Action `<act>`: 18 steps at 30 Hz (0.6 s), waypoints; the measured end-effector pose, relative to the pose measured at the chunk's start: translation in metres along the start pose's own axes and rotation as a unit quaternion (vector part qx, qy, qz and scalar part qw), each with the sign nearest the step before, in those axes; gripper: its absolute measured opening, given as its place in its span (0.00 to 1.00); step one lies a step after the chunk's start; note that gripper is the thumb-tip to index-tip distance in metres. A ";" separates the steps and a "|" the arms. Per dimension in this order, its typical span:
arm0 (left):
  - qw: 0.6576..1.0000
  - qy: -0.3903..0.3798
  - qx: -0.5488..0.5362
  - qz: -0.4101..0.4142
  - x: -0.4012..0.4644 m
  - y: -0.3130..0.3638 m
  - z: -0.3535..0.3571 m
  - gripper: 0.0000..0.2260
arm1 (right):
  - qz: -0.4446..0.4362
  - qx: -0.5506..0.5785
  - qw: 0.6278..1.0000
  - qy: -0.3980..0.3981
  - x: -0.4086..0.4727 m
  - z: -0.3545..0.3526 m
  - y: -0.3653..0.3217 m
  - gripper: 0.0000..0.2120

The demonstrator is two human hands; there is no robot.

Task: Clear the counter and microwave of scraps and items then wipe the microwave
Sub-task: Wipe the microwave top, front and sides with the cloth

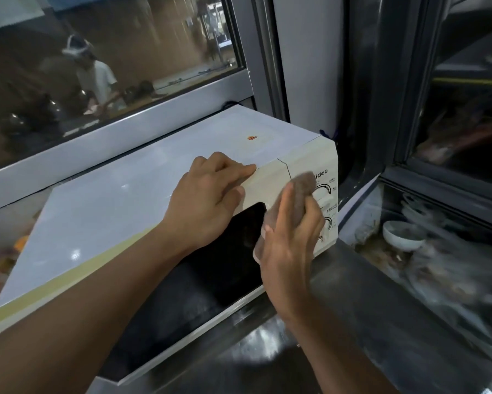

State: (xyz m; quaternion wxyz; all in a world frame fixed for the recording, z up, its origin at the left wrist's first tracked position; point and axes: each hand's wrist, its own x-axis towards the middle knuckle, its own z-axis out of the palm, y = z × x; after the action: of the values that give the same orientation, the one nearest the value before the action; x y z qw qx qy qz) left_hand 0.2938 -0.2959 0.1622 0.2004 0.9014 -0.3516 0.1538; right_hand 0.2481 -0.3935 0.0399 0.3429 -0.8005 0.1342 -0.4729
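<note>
Across the middle of the frame sits a cream-white Midea microwave [131, 211], resting on a dark, shiny counter [367, 308] and running from the lower left up toward the centre right. Its dark glass door [210, 268] faces the lower right, and the control panel [328, 200] with two dials stands at its right end. The left hand [208, 200] lies on the top front edge of the microwave, fingers bent over the edge above the door and the index finger stretched flat along the top; it holds nothing. The right hand [290, 245] grips a brownish cloth [296, 200] and presses it against the front of the microwave, where the door meets the control panel; the cloth and hand cover part of the brand lettering and the left side of the dials. A small orange-red mark [252, 137] lies on the microwave's top toward the back. Behind the microwave, in the upper left, a window [111, 52] in a grey frame reflects a person in a light shirt. At the right edge, beyond a dark frame, a white bowl [401, 236] stands among blurred dishes that cannot be made out. At the far left edge, beside the microwave, some orange and red items [0, 260] show, too blurred to name.
</note>
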 end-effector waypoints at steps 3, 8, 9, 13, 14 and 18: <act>1.000 0.003 0.016 0.006 0.000 -0.002 0.001 0.20 | 0.004 -0.002 1.000 0.019 0.010 0.006 -0.007 0.25; 1.000 0.001 0.028 -0.001 0.000 -0.001 0.003 0.20 | 0.036 0.041 0.998 0.007 -0.015 0.011 0.014 0.28; 1.000 0.001 0.027 -0.004 0.000 -0.001 0.003 0.21 | 0.052 0.049 0.997 -0.004 -0.022 0.012 0.020 0.29; 1.000 0.001 0.030 -0.008 -0.001 0.001 0.003 0.21 | 0.107 0.079 0.990 -0.043 -0.052 0.015 0.041 0.34; 0.999 0.001 0.033 -0.009 -0.001 0.002 0.002 0.21 | 0.119 0.083 0.988 -0.052 -0.060 0.017 0.046 0.34; 0.999 0.003 0.041 -0.011 -0.002 0.004 0.002 0.21 | 0.171 0.115 0.973 -0.108 -0.078 0.012 0.058 0.37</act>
State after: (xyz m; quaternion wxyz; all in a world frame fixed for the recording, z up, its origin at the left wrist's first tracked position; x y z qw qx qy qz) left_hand 0.2899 -0.2986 0.1602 0.1661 0.9121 -0.3349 0.1684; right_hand 0.2243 -0.3887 -0.0543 0.5204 -0.7673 0.1761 -0.3306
